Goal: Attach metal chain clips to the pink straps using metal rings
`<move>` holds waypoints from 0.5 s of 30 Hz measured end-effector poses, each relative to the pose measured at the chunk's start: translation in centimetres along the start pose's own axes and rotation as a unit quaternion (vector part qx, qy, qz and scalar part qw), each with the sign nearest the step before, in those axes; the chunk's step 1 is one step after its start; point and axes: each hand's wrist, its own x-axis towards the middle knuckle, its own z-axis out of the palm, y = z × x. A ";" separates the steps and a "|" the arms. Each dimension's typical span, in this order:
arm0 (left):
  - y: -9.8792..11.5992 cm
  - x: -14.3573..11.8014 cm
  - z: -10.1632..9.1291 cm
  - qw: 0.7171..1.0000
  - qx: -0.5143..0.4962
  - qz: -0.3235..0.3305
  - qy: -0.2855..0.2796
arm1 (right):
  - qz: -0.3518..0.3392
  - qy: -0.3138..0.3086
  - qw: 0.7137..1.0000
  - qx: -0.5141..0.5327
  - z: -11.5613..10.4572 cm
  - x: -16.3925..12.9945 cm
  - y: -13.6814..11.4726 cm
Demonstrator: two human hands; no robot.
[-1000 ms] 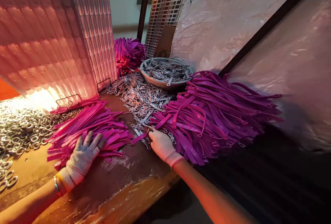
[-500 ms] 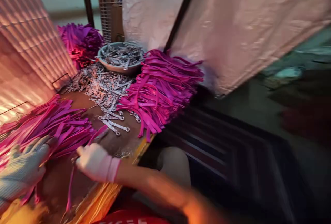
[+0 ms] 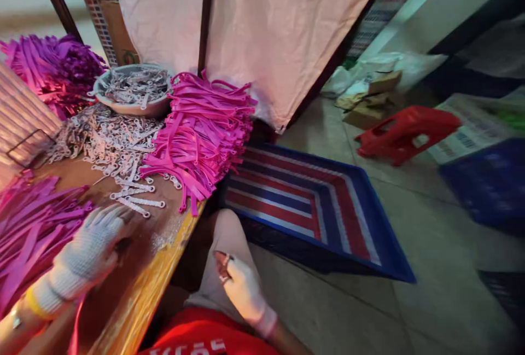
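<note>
My left hand (image 3: 88,251), in a pale knitted glove, is over the brown tabletop beside loose pink straps (image 3: 36,229). Its fingers reach forward, with the thumb apart; a dark patch by the fingertips is unclear. Below its wrist a narrow pink strap (image 3: 76,319) hangs down. My right hand (image 3: 244,289), also gloved, is above my lap, off the table. Its fingers are closed, and something small, dark and shiny shows at the tips. Several white chain-like strips with ringed ends (image 3: 139,202) lie in front of my left hand.
A bowl (image 3: 135,104) of similar strips stands behind a loose heap of them (image 3: 110,136). Pink straps (image 3: 200,131) are piled at the table's right corner, purple ones (image 3: 53,70) at the back left. A striped blue-edged crate (image 3: 299,202) and red stool (image 3: 406,131) are on the right.
The view has swung right. My right hand has left the tabletop and the hanging strap, and is now over my lap. My left hand has moved off the strap pile toward the white strips.
</note>
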 end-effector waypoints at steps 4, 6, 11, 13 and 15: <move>5.0 11.0 2.0 0.996 -0.047 0.077 0.023 | 0.130 0.048 0.990 -0.024 -0.9 -6.2 5.6; 6.3 17.2 2.7 0.994 -0.045 0.091 0.034 | 0.195 0.054 0.979 -0.025 -1.1 -7.6 7.2; 6.3 32.6 2.2 0.992 0.035 0.098 0.077 | 0.287 0.086 0.954 -0.031 -2.2 -5.5 11.5; 5.6 37.3 2.1 0.988 0.058 0.115 0.081 | 0.317 0.088 0.944 -0.024 -2.9 -3.3 14.0; 5.0 41.1 2.8 0.986 0.048 0.140 0.072 | 0.352 0.084 0.932 -0.018 -3.7 -0.6 17.1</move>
